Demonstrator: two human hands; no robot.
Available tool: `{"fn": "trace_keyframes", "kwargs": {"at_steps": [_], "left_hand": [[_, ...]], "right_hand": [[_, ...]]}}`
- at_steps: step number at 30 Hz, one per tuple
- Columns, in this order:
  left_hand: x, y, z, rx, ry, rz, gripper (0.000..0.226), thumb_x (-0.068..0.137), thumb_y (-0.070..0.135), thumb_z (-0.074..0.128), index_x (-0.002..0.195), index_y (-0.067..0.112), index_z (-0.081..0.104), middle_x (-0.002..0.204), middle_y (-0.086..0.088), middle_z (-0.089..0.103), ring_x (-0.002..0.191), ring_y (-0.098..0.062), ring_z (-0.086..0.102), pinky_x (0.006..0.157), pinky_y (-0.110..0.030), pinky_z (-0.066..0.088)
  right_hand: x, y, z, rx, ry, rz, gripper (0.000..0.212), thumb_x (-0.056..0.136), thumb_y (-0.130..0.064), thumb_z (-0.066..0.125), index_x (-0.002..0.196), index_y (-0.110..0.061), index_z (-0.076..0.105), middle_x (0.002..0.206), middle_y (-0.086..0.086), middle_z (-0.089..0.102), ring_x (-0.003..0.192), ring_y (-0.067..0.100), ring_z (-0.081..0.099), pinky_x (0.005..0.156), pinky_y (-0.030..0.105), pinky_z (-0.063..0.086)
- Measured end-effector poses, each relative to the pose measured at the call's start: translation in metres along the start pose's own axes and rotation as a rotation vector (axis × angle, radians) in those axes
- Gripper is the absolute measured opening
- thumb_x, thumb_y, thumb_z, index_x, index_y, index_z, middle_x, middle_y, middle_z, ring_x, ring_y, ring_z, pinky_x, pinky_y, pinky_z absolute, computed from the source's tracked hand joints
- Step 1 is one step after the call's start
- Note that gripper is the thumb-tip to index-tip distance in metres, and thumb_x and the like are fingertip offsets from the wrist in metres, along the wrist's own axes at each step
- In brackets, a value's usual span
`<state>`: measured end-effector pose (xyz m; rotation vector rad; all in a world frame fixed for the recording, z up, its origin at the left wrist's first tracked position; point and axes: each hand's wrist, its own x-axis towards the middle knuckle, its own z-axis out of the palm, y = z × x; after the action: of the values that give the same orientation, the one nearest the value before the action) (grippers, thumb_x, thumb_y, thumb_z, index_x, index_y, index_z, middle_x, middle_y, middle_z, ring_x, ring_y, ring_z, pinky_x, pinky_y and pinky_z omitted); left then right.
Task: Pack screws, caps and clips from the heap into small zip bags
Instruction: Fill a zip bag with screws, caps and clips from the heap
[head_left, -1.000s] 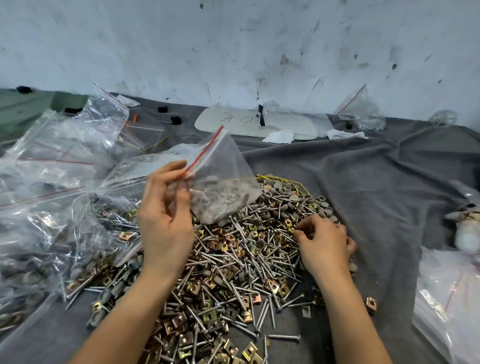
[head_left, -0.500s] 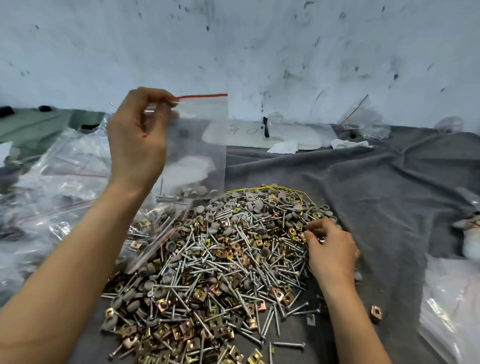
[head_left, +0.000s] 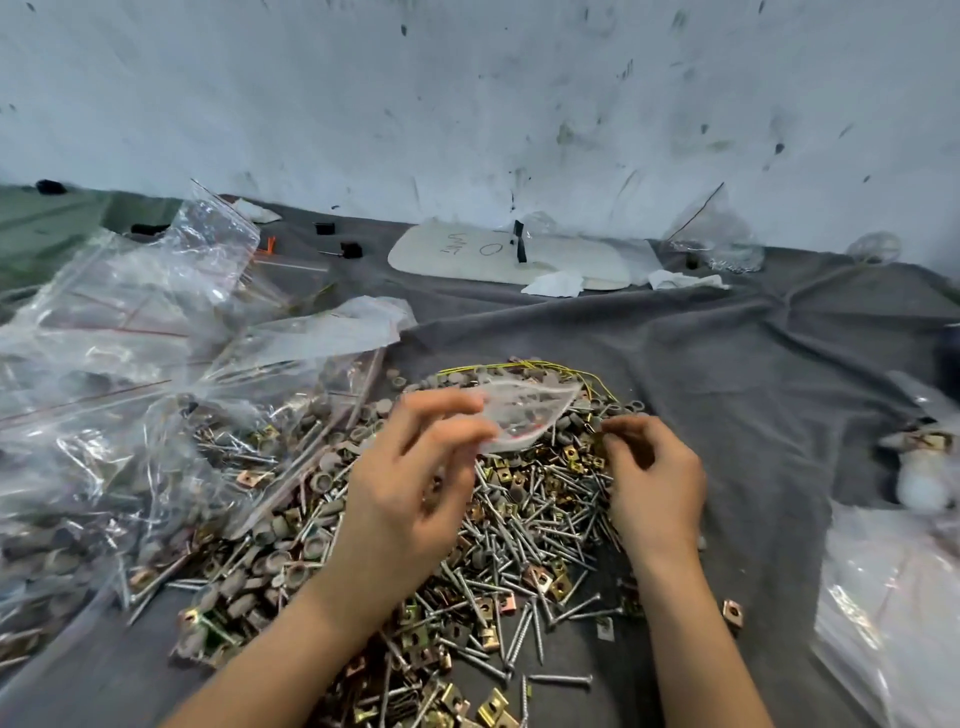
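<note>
Two grips are working over the heap (head_left: 498, 545): my left grip (head_left: 410, 488) is pinching the small zip bag (head_left: 524, 410) just above the caps (head_left: 569, 421), likely so its mouth is sitting close for loading; my right grip (head_left: 657, 483) is curling at the heap's far edge, contents I cannot tell.

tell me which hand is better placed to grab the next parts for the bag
Probably right. The right hand is down on the heap, curled over the caps; the left hand is busy pinching the small zip bag.
</note>
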<state>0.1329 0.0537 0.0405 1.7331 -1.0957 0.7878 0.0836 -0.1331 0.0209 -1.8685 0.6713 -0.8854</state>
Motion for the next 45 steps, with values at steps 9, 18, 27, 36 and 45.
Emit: {"fn": "trace_keyframes", "kwargs": {"at_steps": [9, 18, 27, 36, 45], "left_hand": [[-0.015, -0.001, 0.011, -0.013, -0.055, -0.139, 0.019, 0.09, 0.013, 0.053, 0.106, 0.01, 0.063, 0.115, -0.007, 0.059, 0.112, -0.003, 0.052, 0.098, -0.009, 0.037], [-0.017, -0.001, 0.006, -0.026, -0.024, -0.204, 0.03, 0.089, 0.031, 0.061, 0.118, 0.033, 0.059, 0.143, -0.012, 0.039, 0.137, -0.018, 0.038, 0.112, -0.027, 0.034], [-0.017, -0.002, 0.004, -0.059, -0.029, -0.096, 0.033, 0.083, 0.024, 0.07, 0.114, 0.027, 0.061, 0.144, -0.015, 0.041, 0.138, -0.022, 0.039, 0.11, -0.035, 0.039], [-0.016, -0.002, 0.004, -0.097, -0.029, -0.096, 0.028, 0.082, 0.02, 0.069, 0.11, 0.02, 0.065, 0.143, -0.016, 0.043, 0.137, -0.021, 0.041, 0.113, -0.033, 0.035], [-0.016, -0.002, 0.006, -0.127, -0.028, -0.049, 0.026, 0.082, 0.008, 0.069, 0.108, 0.008, 0.064, 0.141, -0.019, 0.045, 0.137, -0.024, 0.043, 0.113, -0.033, 0.035]], "right_hand": [[-0.003, -0.007, -0.001, 0.375, -0.026, 0.075, 0.035, 0.091, 0.009, 0.051, 0.085, -0.02, 0.071, 0.083, -0.001, 0.071, 0.076, 0.01, 0.07, 0.072, 0.02, 0.055], [-0.016, -0.032, -0.004, 0.865, -0.584, 0.152, 0.011, 0.071, -0.014, 0.07, 0.079, -0.021, 0.074, 0.077, 0.002, 0.069, 0.071, 0.014, 0.067, 0.066, 0.023, 0.054], [-0.034, -0.042, 0.011, 0.962, -0.801, 0.223, 0.016, 0.07, -0.005, 0.067, 0.074, -0.019, 0.072, 0.073, 0.0, 0.064, 0.069, 0.008, 0.06, 0.064, 0.019, 0.052], [-0.032, -0.043, 0.012, 1.01, -0.773, 0.341, 0.015, 0.067, -0.001, 0.064, 0.07, -0.015, 0.069, 0.074, 0.002, 0.062, 0.071, 0.011, 0.062, 0.062, 0.023, 0.054], [-0.032, -0.04, 0.016, 1.107, -0.746, 0.439, 0.016, 0.069, 0.005, 0.065, 0.07, -0.01, 0.059, 0.077, 0.011, 0.059, 0.071, 0.016, 0.062, 0.058, 0.024, 0.054]]}}
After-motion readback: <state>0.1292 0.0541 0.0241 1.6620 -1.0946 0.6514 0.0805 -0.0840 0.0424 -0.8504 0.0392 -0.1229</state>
